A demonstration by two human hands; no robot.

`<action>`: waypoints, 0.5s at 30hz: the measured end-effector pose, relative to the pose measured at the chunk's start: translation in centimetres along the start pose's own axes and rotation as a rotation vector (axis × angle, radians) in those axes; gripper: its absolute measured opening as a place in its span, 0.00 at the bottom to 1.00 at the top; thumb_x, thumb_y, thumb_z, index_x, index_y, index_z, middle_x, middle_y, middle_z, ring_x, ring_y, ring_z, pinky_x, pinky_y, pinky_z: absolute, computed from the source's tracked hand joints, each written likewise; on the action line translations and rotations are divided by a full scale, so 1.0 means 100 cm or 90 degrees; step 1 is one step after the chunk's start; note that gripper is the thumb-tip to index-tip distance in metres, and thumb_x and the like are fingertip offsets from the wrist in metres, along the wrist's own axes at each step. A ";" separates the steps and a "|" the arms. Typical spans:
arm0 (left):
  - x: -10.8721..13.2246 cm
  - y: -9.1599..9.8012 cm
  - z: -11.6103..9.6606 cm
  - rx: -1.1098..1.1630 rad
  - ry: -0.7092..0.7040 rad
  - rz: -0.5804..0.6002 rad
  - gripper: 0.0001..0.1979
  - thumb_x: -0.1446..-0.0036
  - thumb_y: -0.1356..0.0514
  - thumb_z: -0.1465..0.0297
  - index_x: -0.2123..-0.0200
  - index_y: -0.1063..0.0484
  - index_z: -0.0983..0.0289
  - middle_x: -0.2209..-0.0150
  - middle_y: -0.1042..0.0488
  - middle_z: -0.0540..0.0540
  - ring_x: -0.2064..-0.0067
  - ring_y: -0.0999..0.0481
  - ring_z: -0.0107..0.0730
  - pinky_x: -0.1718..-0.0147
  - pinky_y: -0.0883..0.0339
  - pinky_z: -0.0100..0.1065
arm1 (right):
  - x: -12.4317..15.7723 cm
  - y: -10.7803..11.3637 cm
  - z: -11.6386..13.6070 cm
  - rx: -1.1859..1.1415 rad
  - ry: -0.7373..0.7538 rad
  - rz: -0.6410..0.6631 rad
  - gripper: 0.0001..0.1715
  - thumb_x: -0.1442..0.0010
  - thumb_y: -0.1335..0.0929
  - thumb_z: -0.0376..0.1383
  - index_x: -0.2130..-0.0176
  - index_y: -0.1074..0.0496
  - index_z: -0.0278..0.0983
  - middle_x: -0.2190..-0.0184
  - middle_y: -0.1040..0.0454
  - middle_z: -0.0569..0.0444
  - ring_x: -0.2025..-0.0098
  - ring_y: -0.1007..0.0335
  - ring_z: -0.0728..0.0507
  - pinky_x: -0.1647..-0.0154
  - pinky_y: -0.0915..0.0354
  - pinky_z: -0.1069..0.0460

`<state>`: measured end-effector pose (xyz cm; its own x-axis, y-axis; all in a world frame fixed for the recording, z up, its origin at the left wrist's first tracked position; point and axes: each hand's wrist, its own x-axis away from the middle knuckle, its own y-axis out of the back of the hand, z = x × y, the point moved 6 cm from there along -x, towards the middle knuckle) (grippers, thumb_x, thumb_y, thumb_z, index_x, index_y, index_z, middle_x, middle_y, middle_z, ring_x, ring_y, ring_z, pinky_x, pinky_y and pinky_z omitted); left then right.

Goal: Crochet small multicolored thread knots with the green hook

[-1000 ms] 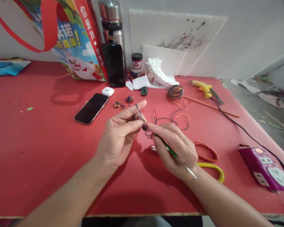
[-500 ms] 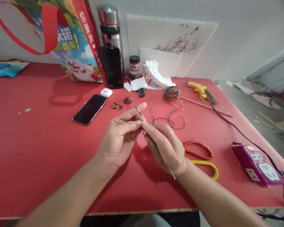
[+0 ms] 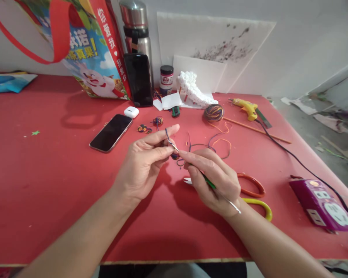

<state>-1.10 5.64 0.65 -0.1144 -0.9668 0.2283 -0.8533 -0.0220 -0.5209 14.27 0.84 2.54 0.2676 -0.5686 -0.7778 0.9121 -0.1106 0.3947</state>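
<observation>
Head view shows our left hand pinching the thin coloured cord above the red table while our right hand grips the green-handled tool, tip at the pinch, so we judge a slip could prick a fingertip or free the cord.

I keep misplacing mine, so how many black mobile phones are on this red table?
2. One black mobile phone lies flat on the red table beside the white earbud case; the second phone stands propped against the steel flask. Others may be hidden behind the printed bag.
</observation>
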 end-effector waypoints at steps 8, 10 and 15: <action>-0.003 0.000 -0.005 -0.010 -0.018 0.012 0.18 0.60 0.26 0.78 0.61 0.10 0.62 0.71 0.21 0.49 0.68 0.25 0.20 0.66 0.28 0.19 | -0.007 0.005 0.002 0.019 -0.003 0.007 0.22 0.31 0.32 0.23 0.42 0.23 0.36 0.61 0.21 0.48 0.61 0.21 0.46 0.62 0.21 0.51; -0.003 0.000 -0.005 -0.011 -0.015 0.013 0.18 0.59 0.27 0.78 0.61 0.10 0.62 0.71 0.21 0.49 0.68 0.25 0.20 0.66 0.28 0.20 | -0.007 0.005 0.002 0.017 -0.006 0.005 0.22 0.31 0.32 0.23 0.42 0.22 0.37 0.61 0.21 0.48 0.62 0.21 0.46 0.62 0.21 0.51; -0.001 0.001 -0.003 -0.028 -0.006 0.002 0.19 0.59 0.27 0.77 0.59 0.10 0.61 0.71 0.22 0.49 0.69 0.26 0.21 0.67 0.29 0.21 | -0.006 0.006 -0.001 -0.003 -0.029 -0.002 0.20 0.33 0.31 0.23 0.45 0.22 0.36 0.60 0.21 0.47 0.61 0.22 0.46 0.61 0.22 0.51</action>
<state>-1.34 5.87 0.85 -0.1130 -0.9692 0.2190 -0.8746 -0.0075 -0.4847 14.73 1.19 3.20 0.2508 -0.6050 -0.7557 0.9142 -0.1086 0.3904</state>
